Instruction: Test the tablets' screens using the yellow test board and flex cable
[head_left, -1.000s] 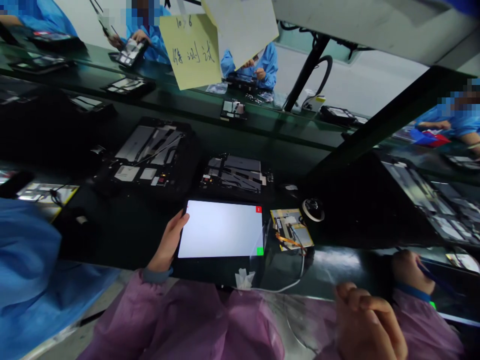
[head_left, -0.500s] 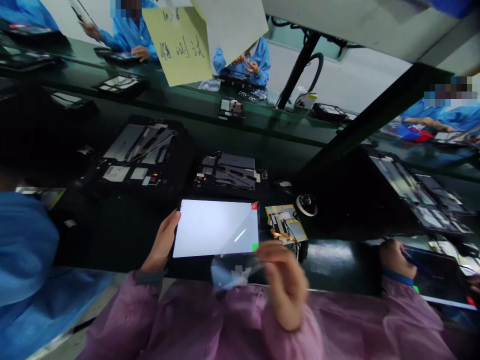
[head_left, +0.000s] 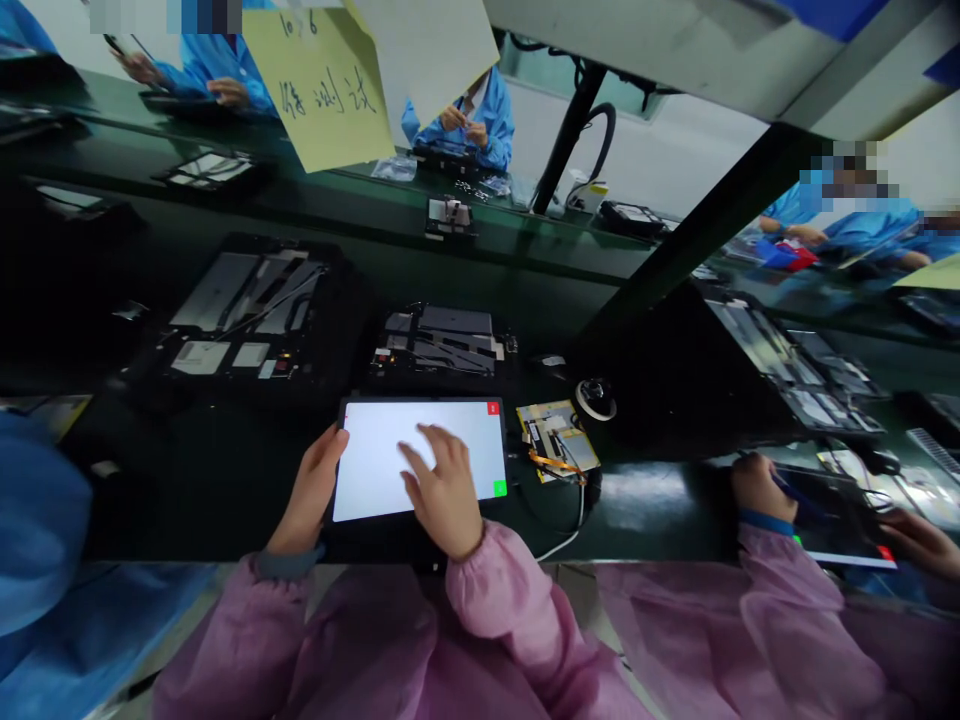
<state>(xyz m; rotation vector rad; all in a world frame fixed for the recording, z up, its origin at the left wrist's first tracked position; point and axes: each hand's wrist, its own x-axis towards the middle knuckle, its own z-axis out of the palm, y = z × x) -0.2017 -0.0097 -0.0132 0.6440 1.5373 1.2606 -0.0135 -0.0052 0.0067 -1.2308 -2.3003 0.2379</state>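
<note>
A tablet with a lit white screen is tilted up toward me in the middle of the head view. It has a red square in its upper right corner and a green one in its lower right. My left hand grips its left edge, thumb on the front. Over the screen is my right hand, fingers spread and holding nothing; whether a fingertip touches the glass I cannot tell. Right of the tablet lies a yellow-edged bare electronic assembly with an orange flat cable.
Opened devices lie in stacks behind the tablet, with another stack further left. A round white-rimmed object sits behind the yellow assembly. At right, a co-worker's hand is by another tablet. A dark post slants overhead.
My right hand has moved left from the tablet's lower right corner to over its screen. A clear, film-like sheet below the tablet no longer shows. The view has shifted slightly.
</note>
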